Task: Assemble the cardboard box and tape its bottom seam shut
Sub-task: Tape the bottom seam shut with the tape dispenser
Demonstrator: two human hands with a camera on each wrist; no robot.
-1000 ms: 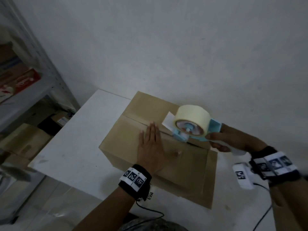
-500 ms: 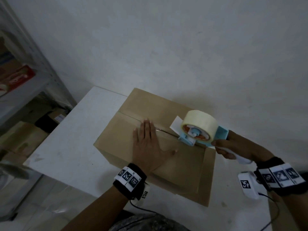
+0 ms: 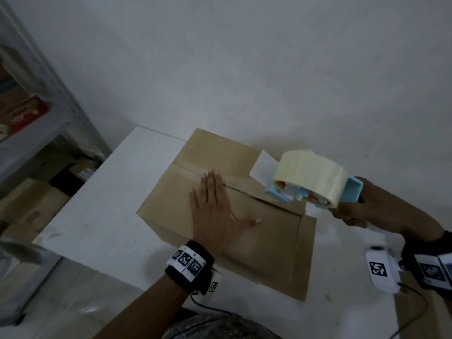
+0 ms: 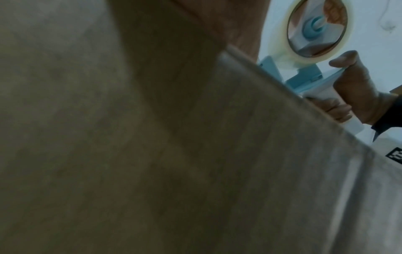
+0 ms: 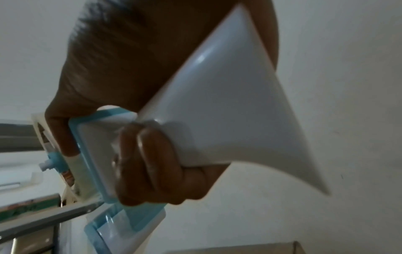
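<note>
Brown cardboard box [image 3: 244, 216] sits on white table [image 3: 102, 211], flaps folded, centre seam apparently partly gapped. Left hand [image 3: 215, 211] presses flat, fingers spread. Right hand [image 3: 362, 211] grips tape dispenser [image 3: 310, 179] above seam.

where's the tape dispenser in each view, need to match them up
Head: tape dispenser right of centre, over the cardboard box seam, held by the right hand.
Left wrist: upper right, roll side-on beyond the box edge.
Right wrist: fills the centre, white handle foremost.
Shared landmark: the right hand gripping the white handle shows in all three views.
</note>
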